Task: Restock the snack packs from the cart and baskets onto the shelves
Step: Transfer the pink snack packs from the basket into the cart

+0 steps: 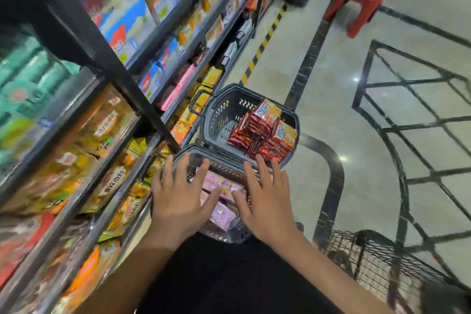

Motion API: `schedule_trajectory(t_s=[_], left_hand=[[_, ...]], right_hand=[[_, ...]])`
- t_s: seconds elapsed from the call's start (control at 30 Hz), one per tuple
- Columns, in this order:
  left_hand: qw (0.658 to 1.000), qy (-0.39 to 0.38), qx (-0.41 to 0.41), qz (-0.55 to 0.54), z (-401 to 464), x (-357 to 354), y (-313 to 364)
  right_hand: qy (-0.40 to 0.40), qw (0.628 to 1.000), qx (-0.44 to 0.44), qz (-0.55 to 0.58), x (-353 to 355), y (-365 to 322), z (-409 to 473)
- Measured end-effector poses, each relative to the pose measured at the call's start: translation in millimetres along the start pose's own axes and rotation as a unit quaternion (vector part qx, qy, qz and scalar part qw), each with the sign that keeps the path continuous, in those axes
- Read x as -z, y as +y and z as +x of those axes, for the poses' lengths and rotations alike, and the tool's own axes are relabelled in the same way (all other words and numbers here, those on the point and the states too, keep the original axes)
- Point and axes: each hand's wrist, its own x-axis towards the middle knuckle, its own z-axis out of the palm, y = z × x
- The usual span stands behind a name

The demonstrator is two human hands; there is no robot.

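Both my hands, left hand (178, 201) & right hand (265, 199), hover w/ fingers spread, holding nothing, over pink snack packs (220, 187) in near basket (237, 233). Best: scoop a neat stack from both ends, keep it square for shelves (142, 150).

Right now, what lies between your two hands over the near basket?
In the head view, pink snack packs in the near basket show in the gap between the left hand and right hand; neither hand grips one yet.
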Motion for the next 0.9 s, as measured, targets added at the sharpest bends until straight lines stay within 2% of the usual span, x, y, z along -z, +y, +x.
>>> schedule_trajectory(t_s=[0.1, 0.27, 0.4, 0.73, 0.9], left_hand=[[0.999, 0.006, -0.041, -0.001, 5.2, 5.0, -10.2], [0.987, 0.036, -0.151, -0.05, 2.2, 4.6, -15.8], [0.975, -0.064, -0.211, -0.012, -4.0, 11.1, -4.0], [0.894, -0.083, -0.44, 0.021, -50.0, 15.2, 67.2], [0.852, -0.087, -0.513, 0.057, -92.6, 4.2, 120.6]], right_hand=[[0.023, 0.998, -0.05, -0.004, -0.5, -17.2, -15.2], [0.009, 0.984, -0.176, -0.004, -3.3, -35.4, -49.2], [0.033, 0.959, -0.282, -0.004, -2.3, -45.8, -93.6], [0.099, 0.855, -0.509, 0.02, -6.5, -49.5, -223.8], [0.114, 0.8, -0.586, 0.064, -20.6, -44.9, -288.0]])
